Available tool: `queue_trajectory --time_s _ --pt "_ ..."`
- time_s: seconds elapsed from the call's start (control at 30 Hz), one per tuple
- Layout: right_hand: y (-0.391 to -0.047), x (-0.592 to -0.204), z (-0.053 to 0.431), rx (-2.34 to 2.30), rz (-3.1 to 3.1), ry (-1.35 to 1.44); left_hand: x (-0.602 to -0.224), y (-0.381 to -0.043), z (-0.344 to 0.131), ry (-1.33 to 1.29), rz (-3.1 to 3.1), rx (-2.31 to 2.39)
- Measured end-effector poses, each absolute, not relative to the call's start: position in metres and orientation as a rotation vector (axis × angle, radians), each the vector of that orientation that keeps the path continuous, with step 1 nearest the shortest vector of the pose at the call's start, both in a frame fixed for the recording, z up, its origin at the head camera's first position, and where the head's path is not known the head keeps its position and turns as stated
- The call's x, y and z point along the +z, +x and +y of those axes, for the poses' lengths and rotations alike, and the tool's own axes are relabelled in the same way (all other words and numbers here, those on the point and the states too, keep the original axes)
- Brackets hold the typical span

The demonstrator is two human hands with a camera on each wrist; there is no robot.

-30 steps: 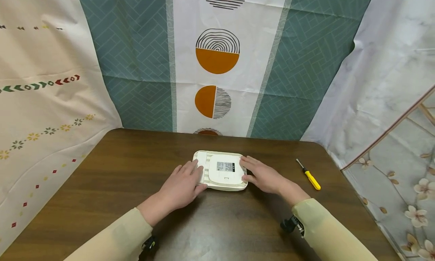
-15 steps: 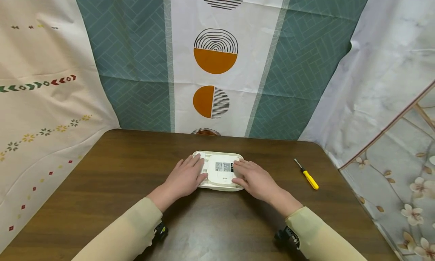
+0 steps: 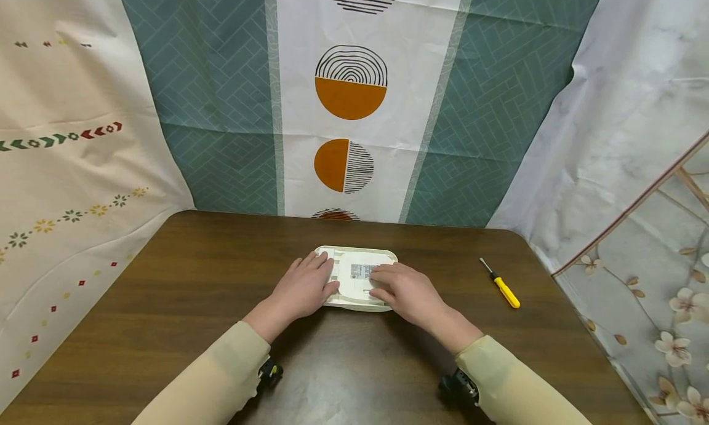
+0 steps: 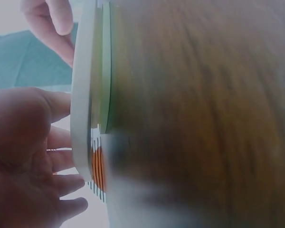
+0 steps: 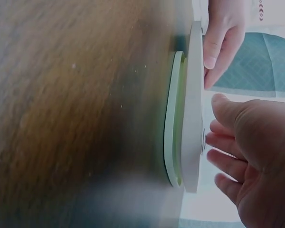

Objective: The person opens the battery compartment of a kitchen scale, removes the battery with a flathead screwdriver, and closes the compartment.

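Centrally, near the far edge of the brown wooden tabletop (image 3: 221, 253), lies a white rounded-rectangular plastic device (image 3: 354, 286); the left-hand grip (image 3: 301, 291) and right-hand grip (image 3: 408, 291) cover its ends, unclosed. A yellow-handled metal screwdriver (image 3: 504, 289) sits near the right edge.

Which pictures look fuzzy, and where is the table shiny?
Head view: fairly clear, pale glare low on the table, label on the white device too small to read; left wrist view: table blurry, backdrop washed out; right wrist view: table blurry too.
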State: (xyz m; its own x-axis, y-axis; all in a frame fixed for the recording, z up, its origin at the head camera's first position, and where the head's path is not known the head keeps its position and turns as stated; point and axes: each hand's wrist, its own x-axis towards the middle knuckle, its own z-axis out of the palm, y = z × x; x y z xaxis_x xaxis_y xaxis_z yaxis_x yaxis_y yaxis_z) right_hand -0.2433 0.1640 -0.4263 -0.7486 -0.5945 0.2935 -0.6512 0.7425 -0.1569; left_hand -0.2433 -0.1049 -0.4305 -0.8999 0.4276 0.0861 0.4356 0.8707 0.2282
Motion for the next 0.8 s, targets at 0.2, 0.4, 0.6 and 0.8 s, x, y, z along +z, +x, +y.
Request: queue_trajectory --time_s 0.2,0.4,0.6,0.8 --pt "-0.244 -0.426 0.158 0.357 -2.765 0.926 -0.432 -0.245 -0.104 -0.709 -2.997 -0.416" --pt "-0.245 -0.426 0.154 0.344 -2.762 0.907 -0.431 -0.244 -0.103 -0.693 -3.015 -0.430" --pt "-0.245 -0.426 0.151 0.327 -2.750 0.878 -0.432 -0.244 -0.103 -0.684 -3.004 -0.432" --pt "-0.248 -0.426 0.148 0.333 -2.764 0.860 -0.432 -0.244 -0.102 -0.682 -2.994 -0.433"
